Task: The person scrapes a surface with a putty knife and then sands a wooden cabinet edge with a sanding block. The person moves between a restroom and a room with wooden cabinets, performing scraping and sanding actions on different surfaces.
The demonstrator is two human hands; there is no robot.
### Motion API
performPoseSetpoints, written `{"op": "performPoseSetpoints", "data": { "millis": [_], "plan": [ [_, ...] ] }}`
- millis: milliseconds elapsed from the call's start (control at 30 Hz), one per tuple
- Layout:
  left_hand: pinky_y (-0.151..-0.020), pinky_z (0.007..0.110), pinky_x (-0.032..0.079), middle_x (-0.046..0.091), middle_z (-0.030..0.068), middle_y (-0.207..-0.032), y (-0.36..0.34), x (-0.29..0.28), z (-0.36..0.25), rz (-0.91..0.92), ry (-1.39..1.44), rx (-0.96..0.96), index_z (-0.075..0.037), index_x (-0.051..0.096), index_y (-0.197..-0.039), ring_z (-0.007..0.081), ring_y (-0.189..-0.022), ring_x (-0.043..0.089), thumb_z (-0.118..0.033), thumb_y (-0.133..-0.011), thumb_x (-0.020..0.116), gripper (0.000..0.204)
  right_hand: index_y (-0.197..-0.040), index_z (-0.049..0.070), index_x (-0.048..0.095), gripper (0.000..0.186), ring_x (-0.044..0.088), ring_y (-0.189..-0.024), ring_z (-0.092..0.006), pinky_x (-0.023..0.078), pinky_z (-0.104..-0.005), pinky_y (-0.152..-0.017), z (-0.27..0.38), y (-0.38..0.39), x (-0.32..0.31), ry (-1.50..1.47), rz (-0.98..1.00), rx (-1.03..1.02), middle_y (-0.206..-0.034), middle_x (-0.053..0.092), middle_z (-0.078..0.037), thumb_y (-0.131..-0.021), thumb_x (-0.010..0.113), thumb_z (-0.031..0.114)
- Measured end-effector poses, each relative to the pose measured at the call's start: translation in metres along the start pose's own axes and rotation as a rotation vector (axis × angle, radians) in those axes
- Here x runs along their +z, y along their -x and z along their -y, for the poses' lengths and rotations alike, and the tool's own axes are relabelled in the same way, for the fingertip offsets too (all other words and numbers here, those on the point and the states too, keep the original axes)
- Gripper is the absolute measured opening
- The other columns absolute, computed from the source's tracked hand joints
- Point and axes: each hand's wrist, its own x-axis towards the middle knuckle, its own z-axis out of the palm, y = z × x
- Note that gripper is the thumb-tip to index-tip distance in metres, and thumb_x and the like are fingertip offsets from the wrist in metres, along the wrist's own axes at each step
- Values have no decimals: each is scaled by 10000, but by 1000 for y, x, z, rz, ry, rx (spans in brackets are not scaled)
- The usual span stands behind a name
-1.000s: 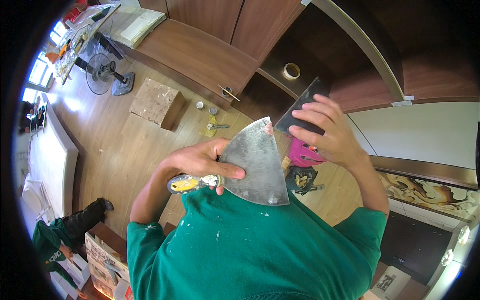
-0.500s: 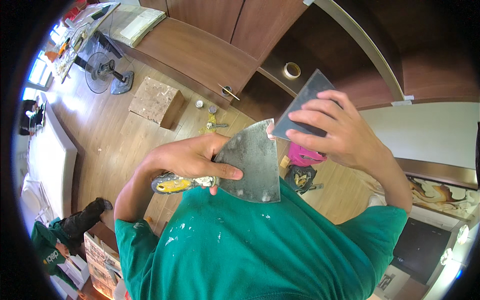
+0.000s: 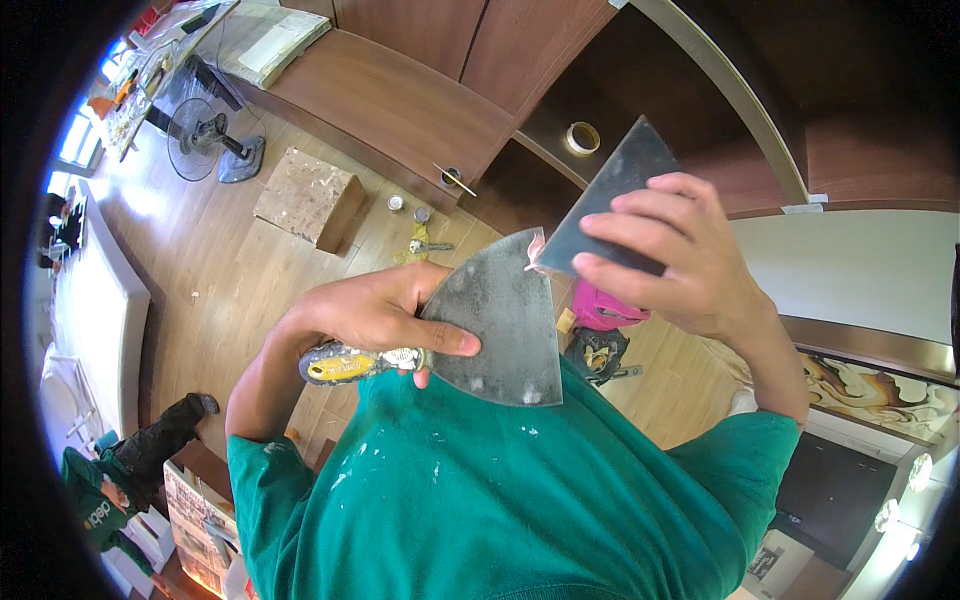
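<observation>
Putty knife point(image 3: 500, 330): in front of the green shirt point(image 3: 520, 500), clasped by the left grip point(image 3: 375, 315). Right grip point(image 3: 690, 258) grasps a dark plate point(image 3: 615, 195); pink paste point(image 3: 536, 252) lies at their adjoining corners. Box point(image 3: 300, 190) and fan point(image 3: 208, 135) stand on the floor point(image 3: 210, 270), well apart.

Head-worn fisheye, facing steeply down, left hand point(image 3: 378, 312) and right hand point(image 3: 695, 255) close, corners too dark to read

Fan-shaped grey scraper point(image 3: 503, 318), handle leftward; dark flat plate point(image 3: 622, 188) tilted, corner at pink paste point(image 3: 535, 252) on scraper's tip.
</observation>
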Motion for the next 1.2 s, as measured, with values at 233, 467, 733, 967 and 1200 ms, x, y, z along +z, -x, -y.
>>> {"op": "performPoseSetpoints", "data": {
  "millis": [233,467,733,967,1200],
  "plan": [
    [-621,296,604,733,102,-952,-4,2,-7,0,-110,-31,68,623,-1237,150,-765,715,-167,-1000,722,349,-1096,200,699,263,611,-1121,-214,459,-459,-1017,11,-16,-15,16,87,7,-1181,653,-14,-837,679,157],
    [-637,306,614,733,93,-972,3,2,-8,7,-98,17,61,621,-1240,150,-788,718,-157,-1005,711,333,-1156,187,730,403,601,-1151,-266,449,-507,-1046,17,-21,-17,-30,208,76,-1274,648,-41,-756,733,146],
    [-630,312,613,733,100,-956,10,7,-2,23,-55,11,63,632,-1225,168,-744,721,-141,-993,724,323,-1144,226,739,388,605,-1129,-267,464,-513,-1034,35,-14,-22,-66,123,86,-1263,650,-37,-761,793,198],
    [-599,319,608,731,122,-962,16,4,-10,93,35,42,85,622,-1213,178,-762,729,-143,-980,739,346,-1160,237,728,349,587,-1158,-229,484,-480,-1021,27,-9,11,-116,-199,29,-1282,646,-4,-815,744,180],
    [-594,314,614,735,133,-957,17,5,-5,54,36,62,104,618,-1216,191,-766,739,-123,-981,730,346,-1159,231,732,319,601,-1121,-234,466,-477,-1032,7,5,-2,-7,-127,108,-1244,664,-15,-848,691,171]
  ]
}}
